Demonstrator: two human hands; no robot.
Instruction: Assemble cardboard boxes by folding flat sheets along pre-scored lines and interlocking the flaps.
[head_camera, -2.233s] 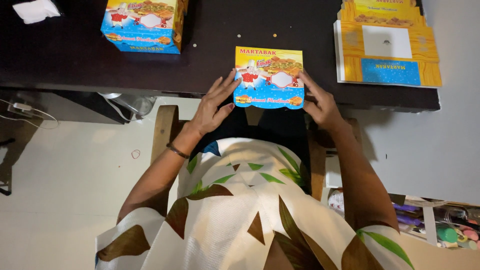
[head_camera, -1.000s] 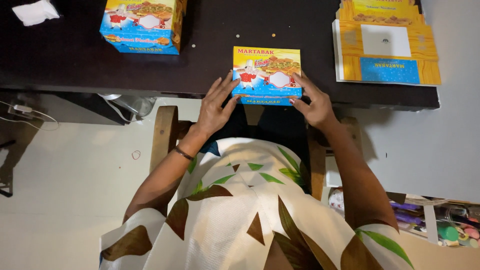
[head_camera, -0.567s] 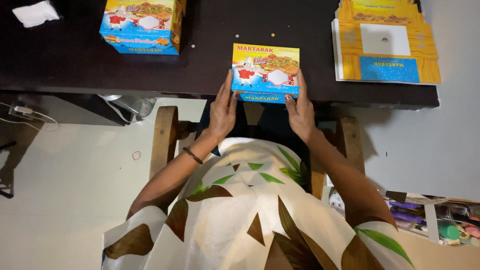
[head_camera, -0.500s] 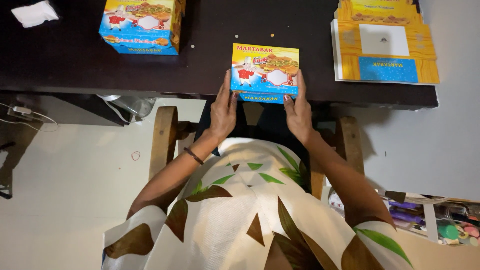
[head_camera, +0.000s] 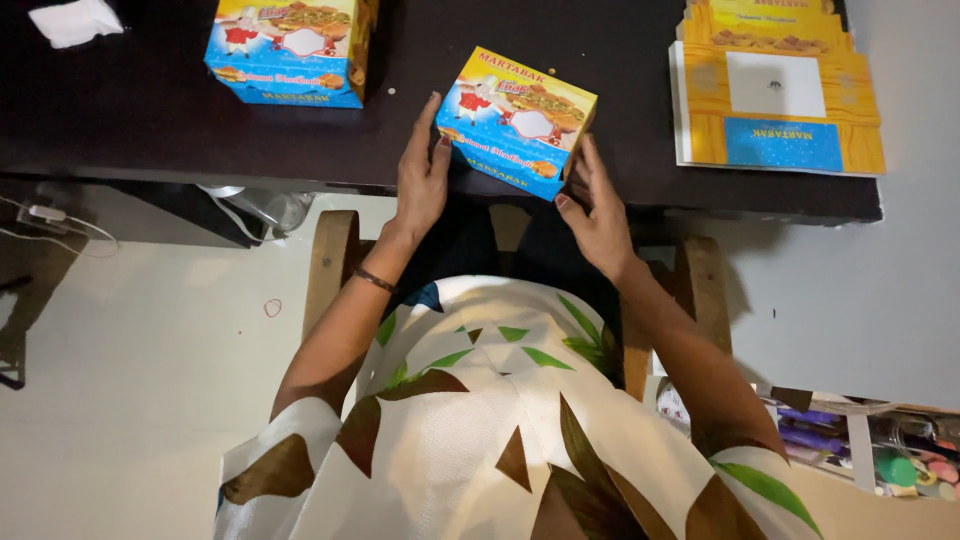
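Observation:
A blue and yellow printed cardboard box (head_camera: 516, 121) sits near the front edge of the dark table (head_camera: 150, 110), turned a little askew. My left hand (head_camera: 421, 170) presses flat against its left side. My right hand (head_camera: 594, 205) holds its right front corner with fingers spread. Both hands grip the box between them.
A second assembled box of the same print (head_camera: 290, 45) stands at the table's back left. A stack of flat unfolded yellow box blanks (head_camera: 775, 95) lies at the right. A white crumpled cloth (head_camera: 75, 20) is at the far left corner. A wooden chair (head_camera: 335, 260) is under me.
The box has been rotated clockwise and now sits askew. My hands shifted with it, the left staying on its left side, the right moving to the right front corner.

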